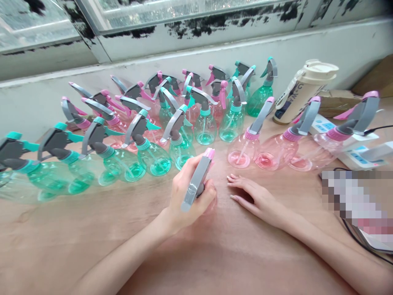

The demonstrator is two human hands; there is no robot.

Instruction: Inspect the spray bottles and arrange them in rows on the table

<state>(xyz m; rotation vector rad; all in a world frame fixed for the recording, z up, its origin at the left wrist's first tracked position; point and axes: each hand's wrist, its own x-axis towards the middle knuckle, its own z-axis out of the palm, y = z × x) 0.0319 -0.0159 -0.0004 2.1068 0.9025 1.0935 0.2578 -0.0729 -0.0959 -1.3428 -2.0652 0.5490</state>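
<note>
My left hand [181, 196] is wrapped round the neck of a pink spray bottle [198, 178] with a grey trigger head and pink nozzle. Most of that bottle's body is hidden under the hand. To its right, my right hand [256, 198] rests on the wooden table [233, 258], fingers stretched out and holding nothing. Just beyond it stands a clear pink spray bottle [242, 153], with two more pink ones farther right. Green spray bottles [153, 159] form a row from the left hand to the left edge.
Behind the front row, several more pink and green spray bottles [205, 127] crowd against the wall. A cream tumbler [303, 92] leans in view at the back right, near a white power strip [353, 155] with cables. A blurred-out flat object [362, 209] lies at the right edge.
</note>
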